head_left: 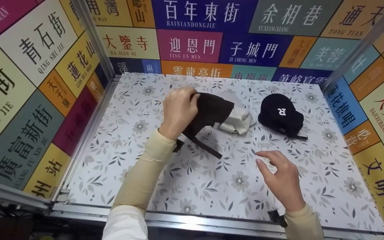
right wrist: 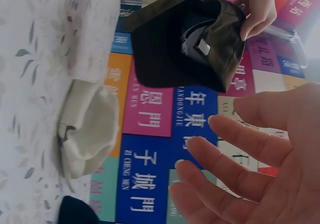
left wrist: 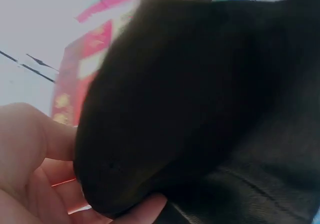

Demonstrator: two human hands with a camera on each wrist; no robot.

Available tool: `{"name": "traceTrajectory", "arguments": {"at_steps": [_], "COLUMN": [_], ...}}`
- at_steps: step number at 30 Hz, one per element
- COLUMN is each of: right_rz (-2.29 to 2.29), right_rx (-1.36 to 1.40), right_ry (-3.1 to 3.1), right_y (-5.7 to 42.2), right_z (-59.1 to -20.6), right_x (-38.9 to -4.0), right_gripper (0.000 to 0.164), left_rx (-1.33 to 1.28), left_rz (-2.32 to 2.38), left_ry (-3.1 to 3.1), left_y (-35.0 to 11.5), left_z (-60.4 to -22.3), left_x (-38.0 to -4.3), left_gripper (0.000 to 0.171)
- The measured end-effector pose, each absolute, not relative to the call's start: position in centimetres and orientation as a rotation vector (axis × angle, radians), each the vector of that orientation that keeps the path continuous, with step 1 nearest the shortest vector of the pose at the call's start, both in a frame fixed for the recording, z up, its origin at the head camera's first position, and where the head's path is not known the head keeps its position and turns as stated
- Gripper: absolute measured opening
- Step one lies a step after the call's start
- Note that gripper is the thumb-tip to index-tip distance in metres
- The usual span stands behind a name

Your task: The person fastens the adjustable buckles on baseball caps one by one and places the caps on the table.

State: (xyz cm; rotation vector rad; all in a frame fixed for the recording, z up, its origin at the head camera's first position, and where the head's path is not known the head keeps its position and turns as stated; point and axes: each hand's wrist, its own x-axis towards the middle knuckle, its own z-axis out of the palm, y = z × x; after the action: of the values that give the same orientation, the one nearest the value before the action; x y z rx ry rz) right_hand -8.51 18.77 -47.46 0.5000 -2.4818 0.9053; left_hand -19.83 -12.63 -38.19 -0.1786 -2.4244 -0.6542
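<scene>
My left hand pinches a dark brown cap by its crown and holds it up over the table. The cap's strap hangs down toward me. In the left wrist view, the thumb and fingers curl round the edge of the dark cloth. The right wrist view shows the cap's inside with a small white label. Nothing is in my right hand, which hovers near the table's front right with fingers spread. Behind the brown cap, partly hidden, lies a cream cap.
To the right of the cream cap sits a black cap with a white letter R. The table wears a leaf-patterned cover and has a metal rail along its front. Panels with colourful street-name signs enclose the back and sides.
</scene>
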Motion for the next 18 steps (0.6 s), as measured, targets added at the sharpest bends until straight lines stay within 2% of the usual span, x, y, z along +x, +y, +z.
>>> {"name": "traceTrajectory", "arguments": {"at_steps": [10,18], "right_rz": [0.999,0.998], "right_rx": [0.586,0.627], "right_ry": [-2.326,-2.269], "right_y": [18.2,17.4], "right_z": [-44.7,-45.4], "right_x": [-6.7,-6.5], "right_gripper": [0.026,0.034], "left_rx": [-0.367,-0.418], "left_rz": [-0.796,-0.847], "left_ry": [-2.459,-2.519], "left_y": [-8.1,-5.6], "left_z": [-37.5,-40.0], "left_x": [-15.7,-15.3], "left_gripper": [0.008,0.008]}}
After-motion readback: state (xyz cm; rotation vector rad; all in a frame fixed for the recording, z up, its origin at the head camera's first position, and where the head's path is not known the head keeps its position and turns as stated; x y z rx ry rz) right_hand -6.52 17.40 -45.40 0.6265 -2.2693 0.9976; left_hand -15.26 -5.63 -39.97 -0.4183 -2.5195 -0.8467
